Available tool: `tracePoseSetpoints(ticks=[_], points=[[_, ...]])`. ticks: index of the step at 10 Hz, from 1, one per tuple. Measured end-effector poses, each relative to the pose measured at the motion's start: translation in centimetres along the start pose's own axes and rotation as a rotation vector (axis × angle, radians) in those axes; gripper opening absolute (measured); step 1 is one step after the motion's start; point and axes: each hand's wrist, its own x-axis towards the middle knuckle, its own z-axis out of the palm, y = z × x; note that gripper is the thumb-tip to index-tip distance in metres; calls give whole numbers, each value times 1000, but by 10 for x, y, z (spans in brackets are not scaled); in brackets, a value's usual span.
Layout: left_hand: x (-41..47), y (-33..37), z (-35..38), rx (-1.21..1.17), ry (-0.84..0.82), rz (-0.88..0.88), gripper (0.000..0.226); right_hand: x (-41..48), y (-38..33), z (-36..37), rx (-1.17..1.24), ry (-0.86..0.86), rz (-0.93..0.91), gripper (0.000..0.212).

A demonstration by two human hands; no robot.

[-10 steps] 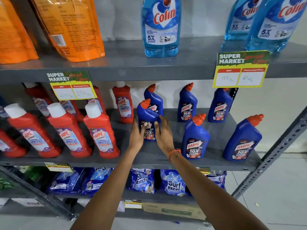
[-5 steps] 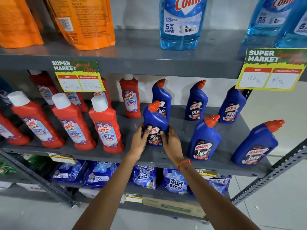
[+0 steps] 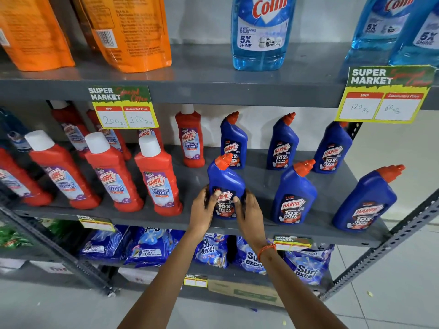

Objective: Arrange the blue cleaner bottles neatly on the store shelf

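Observation:
Several blue Harpic cleaner bottles with orange caps stand on the grey middle shelf point(image 3: 261, 184). Three stand in a back row, the leftmost being the back-left bottle point(image 3: 234, 141). Two more stand near the front edge at the right, the nearer being the front-middle bottle point(image 3: 294, 193). At the front left of the blue group, one blue bottle point(image 3: 224, 179) stands upright between my hands. My left hand point(image 3: 204, 211) holds its left side and my right hand point(image 3: 249, 214) holds its right side, fingers over the lower label.
Red Harpic bathroom cleaner bottles point(image 3: 156, 179) fill the shelf's left half. Orange pouches point(image 3: 133, 32) and Colin bottles point(image 3: 261, 32) stand on the shelf above, with price tags point(image 3: 123, 108) on its edge. Blue Surf Excel packs point(image 3: 211, 250) lie on the shelf below.
Both hands have drawn the held blue bottle forward toward the shelf's front edge. The camera has moved closer and tilted, so the shelf looks larger.

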Motion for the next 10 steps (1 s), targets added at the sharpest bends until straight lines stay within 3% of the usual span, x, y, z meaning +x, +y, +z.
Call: tracePoseSetpoints(ticks=[2,4,6,8,9,10], points=[[-6,4,-1,12,-10,1,22,-4,-3,0,3,-10,10,36],[-7,10,-2,67,-18,-37,32,-2,-7,-4,7,-50,46,37],[-9,22,-4,298,-94,-63,42,-3,-17,-12,7,-101,59,37],[-15,39,-3,486,-122,-106,36,-2,-26,-26,-132,-235,82,39],[-17,56,-1,576,-120,-226,31,7,-39,-43,-270,-310,147,47],[-14,68,1,618,-133,-284,29,19,-54,-52,-332,-392,194,40]])
